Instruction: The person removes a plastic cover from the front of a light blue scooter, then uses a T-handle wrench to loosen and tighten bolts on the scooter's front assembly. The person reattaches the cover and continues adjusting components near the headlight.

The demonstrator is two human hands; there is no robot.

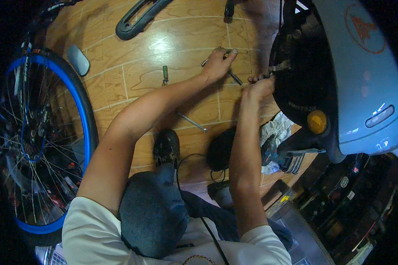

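Note:
My left hand (pixel 219 65) is above the tiled floor, its fingers curled and thumb extended. A silver tool tip (pixel 204 62) and a dark rod (pixel 236 78) show on either side of it; whether they are one tool, I cannot tell. My right hand (pixel 259 88) reaches the dark underside of a light-blue scooter body (pixel 367 79). Its fingers are bent near a metal shaft (pixel 280 67), and what they grip is hidden. Closer to my feet lie a green-handled screwdriver (pixel 165 73), beside my left forearm, and a silver wrench (pixel 192 123).
At left stands a bicycle wheel (pixel 87 110) with a blue rim. A grey oval piece (pixel 78 60) and a long black slotted cover (pixel 139 21) lie on the floor. A white rag (pixel 277 126) sits below the scooter's round amber lamp (pixel 317 121). Dark clutter fills the lower right.

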